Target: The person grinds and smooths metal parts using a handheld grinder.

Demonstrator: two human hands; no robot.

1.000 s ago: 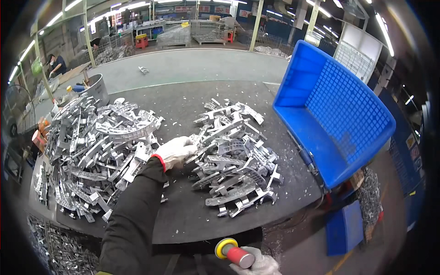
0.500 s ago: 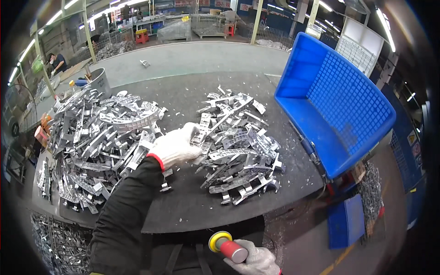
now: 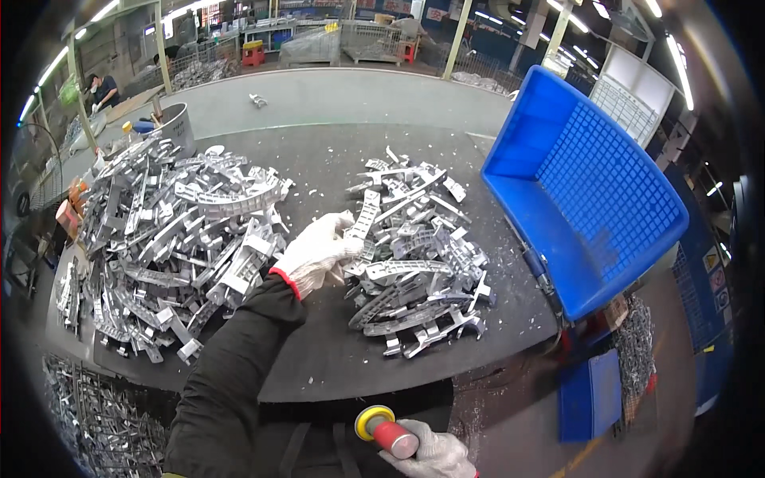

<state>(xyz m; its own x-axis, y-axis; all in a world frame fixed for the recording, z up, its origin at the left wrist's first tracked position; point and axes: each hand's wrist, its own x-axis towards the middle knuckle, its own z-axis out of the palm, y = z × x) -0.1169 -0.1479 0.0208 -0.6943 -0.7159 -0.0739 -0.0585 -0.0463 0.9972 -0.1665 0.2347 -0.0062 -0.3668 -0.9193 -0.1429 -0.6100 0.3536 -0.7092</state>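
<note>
Spotter: What's different on your feed?

Operator: My left hand (image 3: pixel 315 253), mostly. A second ago it sat low at the left side of the smaller heap (image 3: pixel 408 268), with no part standing out past the fingers. Now a ribbed curved part (image 3: pixel 366 212) juts up from my grip, leaning over that side of the heap, a touch farther in than half a second ago.

Spotter: Meaning what?

Operator: I'd judge that I have one casting singled out. Whether it's being laid down or drawn out, I can't tell.

Spotter: And your grip?

Operator: Left thumb and fingers look pinched on the part's lower end, though the contact is partly hidden. My right hand (image 3: pixel 440 457) stays wrapped around the red-bodied tool with a yellow disc (image 3: pixel 396 439), nearer me than the smaller heap and outside the near edge of the table (image 3: pixel 319 354).

Spotter: Room to move?

Operator: Left of the smaller heap, a narrow dark strip, then the larger heap (image 3: pixel 163 275); my sleeve (image 3: pixel 231 358) crosses the near end. Right of the smaller heap, a strip speckled with bright chips runs to the tilted blue crate (image 3: pixel 532 209). Beyond it, the tabletop widens; that looks like the roomiest side to me.
</note>
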